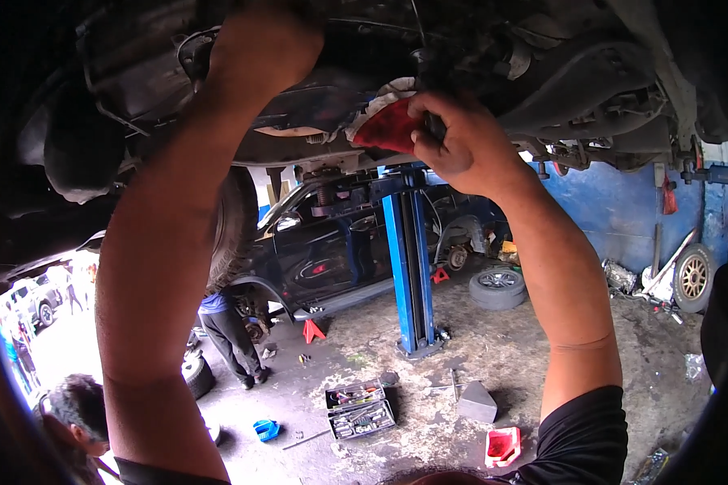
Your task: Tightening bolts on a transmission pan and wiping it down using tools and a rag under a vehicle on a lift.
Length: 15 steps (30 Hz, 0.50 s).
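Both my arms reach up to the dark underside of a raised vehicle [315,97]. My right hand [461,141] is closed, thumb and fingers gripping a red and white rag [388,125] just below the underbody. The rag's pale, crumpled edge lies near the dark metal. Higher up and to the left, my left hand [271,44] is against or close to the underbody. Its fingers are lost in shadow at the top edge, so what they touch is hidden.
Below stand a blue lift post [408,267] and a dark car [323,250]. An open toolbox [360,412], a blue container [265,430], a red container [503,446] and a grey block [477,402] lie on the floor. One person [230,335] stands left; another's head [77,408] is nearer.
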Each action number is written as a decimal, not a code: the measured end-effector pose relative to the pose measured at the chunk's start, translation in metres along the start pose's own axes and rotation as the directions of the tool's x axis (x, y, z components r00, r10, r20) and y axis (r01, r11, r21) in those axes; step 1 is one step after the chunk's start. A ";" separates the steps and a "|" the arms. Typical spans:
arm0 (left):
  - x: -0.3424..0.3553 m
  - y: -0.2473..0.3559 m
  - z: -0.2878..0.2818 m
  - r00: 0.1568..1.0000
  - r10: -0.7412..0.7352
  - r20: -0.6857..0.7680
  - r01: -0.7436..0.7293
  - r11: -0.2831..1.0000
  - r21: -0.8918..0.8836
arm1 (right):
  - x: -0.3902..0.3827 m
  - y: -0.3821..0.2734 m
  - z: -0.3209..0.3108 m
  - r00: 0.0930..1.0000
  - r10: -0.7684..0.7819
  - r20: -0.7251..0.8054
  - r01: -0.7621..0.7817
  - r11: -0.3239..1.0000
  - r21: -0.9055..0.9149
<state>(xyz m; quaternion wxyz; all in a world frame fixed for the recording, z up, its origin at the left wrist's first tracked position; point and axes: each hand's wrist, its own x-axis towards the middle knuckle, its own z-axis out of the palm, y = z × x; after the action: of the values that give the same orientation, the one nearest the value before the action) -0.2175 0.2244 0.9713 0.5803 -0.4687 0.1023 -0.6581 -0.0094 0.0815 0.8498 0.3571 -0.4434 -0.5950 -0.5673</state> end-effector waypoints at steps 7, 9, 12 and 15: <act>0.007 0.040 -0.017 0.917 -0.388 -0.091 0.366 0.910 -0.193 | -0.004 -0.003 0.001 0.997 0.078 0.011 -0.077 0.990 -0.117; 0.005 0.035 -0.006 0.883 -0.467 -0.045 0.458 0.878 -0.138 | -0.003 -0.006 0.004 0.998 0.057 0.005 -0.057 0.995 -0.077; 0.010 0.030 0.001 0.835 -0.526 -0.160 0.488 0.844 -0.222 | -0.003 -0.004 0.008 0.998 0.068 0.001 -0.068 0.996 -0.058; 0.017 0.034 0.000 0.820 -0.493 -0.290 0.457 0.870 -0.186 | -0.005 -0.001 0.006 0.986 -0.122 -0.114 0.107 0.986 -0.128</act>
<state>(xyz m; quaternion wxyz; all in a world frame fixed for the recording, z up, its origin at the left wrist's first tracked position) -0.1935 0.1997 0.9566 0.3462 -0.3935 0.1125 -0.8442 -0.0083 0.0865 0.8440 0.3319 -0.3939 -0.5608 -0.6482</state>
